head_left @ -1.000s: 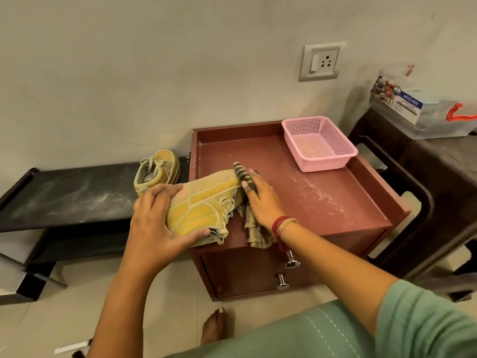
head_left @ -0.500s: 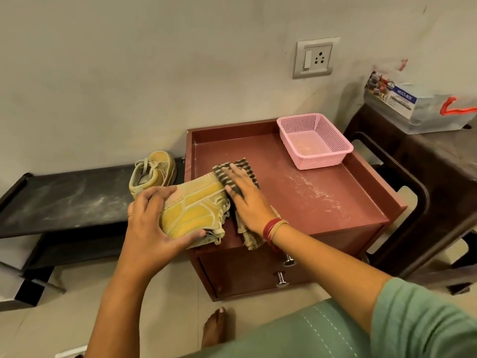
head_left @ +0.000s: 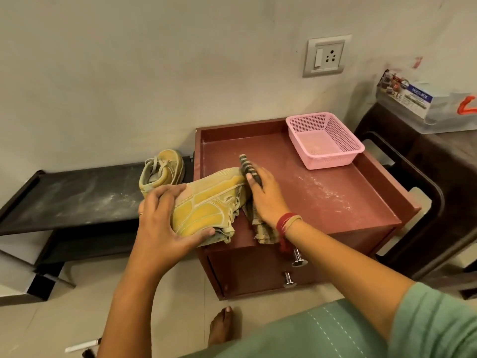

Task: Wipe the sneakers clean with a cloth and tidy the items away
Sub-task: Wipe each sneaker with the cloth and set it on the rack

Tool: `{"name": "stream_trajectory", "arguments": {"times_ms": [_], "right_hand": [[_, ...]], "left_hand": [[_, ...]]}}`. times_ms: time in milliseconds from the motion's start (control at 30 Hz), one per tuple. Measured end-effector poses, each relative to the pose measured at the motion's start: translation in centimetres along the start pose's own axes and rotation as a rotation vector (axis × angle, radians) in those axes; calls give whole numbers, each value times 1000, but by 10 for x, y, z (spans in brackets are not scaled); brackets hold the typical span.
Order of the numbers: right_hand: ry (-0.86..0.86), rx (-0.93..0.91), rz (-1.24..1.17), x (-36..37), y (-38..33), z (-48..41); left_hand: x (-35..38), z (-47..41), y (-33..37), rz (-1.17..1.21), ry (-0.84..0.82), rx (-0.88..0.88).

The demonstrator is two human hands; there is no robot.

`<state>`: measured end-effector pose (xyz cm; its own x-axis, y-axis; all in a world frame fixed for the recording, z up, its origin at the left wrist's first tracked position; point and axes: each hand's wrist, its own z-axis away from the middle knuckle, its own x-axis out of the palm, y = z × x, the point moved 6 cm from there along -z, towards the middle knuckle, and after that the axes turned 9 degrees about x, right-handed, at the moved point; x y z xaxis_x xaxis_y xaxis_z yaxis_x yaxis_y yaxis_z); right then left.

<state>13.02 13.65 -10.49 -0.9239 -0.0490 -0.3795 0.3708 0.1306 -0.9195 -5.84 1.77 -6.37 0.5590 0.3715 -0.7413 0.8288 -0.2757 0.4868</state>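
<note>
Sneaker (head_left: 211, 202), yellow-tan, rested at the front left corner of the red counter (head_left: 322, 200), side panel facing up and heel end overhanging the edge. Left hand (head_left: 165, 223) gripped the heel end: fingers curled over the top, thumb clamped against the near side by the sole. Right hand (head_left: 268, 196) held the striped cloth (head_left: 247, 167) against the toe end of the sneaker, fingers close together and curved over the fabric; the thumb was hidden. One end of the cloth stood up past the fingertips; the other hung below the wrist at the counter's front edge. Second sneaker (head_left: 162, 169) stood upright on the black shelf (head_left: 77, 195) left of the counter, near the wall. Pink basket (head_left: 333, 161) sat at the counter's back right corner, well apart from both hands. White dust marked the counter surface between basket and right hand.
</note>
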Motion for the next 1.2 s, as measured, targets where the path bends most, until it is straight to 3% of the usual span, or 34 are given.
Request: {"name": "stream_trajectory", "arguments": {"times_ms": [100, 167, 200, 300, 367, 533, 667, 800, 900, 1000, 1100, 1200], "right_hand": [[-105, -262, 335, 17, -25, 18], [-139, -311, 506, 26, -17, 19], [-138, -258, 476, 26, -8, 14], [-79, 106, 66, 18, 23, -10], [-46, 181, -25, 13, 26, -13], [-193, -154, 384, 18, 7, 6], [-109, 61, 148, 8, 23, -9], [-116, -3, 154, 8, 15, -5], [-97, 132, 6, 0, 26, -12], [-81, 46, 35, 2, 13, -6], [-141, -94, -92, 6, -18, 8], [-87, -99, -246, -2, -39, 17]], "left_hand": [[3, 2, -2, 3, -31, -13], [5, 3, -4, 19, -58, -41], [5, 3, -4, 23, -72, -49], [8, 6, -3, 27, -100, -88], [8, 7, -2, 34, -95, -93], [5, 6, -6, 24, -58, -33], [5, 7, -5, 31, -39, -15], [2, 9, -9, 52, -17, -26], [2, 9, -5, 63, -19, 16], [2, 9, -6, 69, -23, 1], [1, 11, -4, 88, -25, -14], [1, 14, -6, 175, 22, -173]]}}
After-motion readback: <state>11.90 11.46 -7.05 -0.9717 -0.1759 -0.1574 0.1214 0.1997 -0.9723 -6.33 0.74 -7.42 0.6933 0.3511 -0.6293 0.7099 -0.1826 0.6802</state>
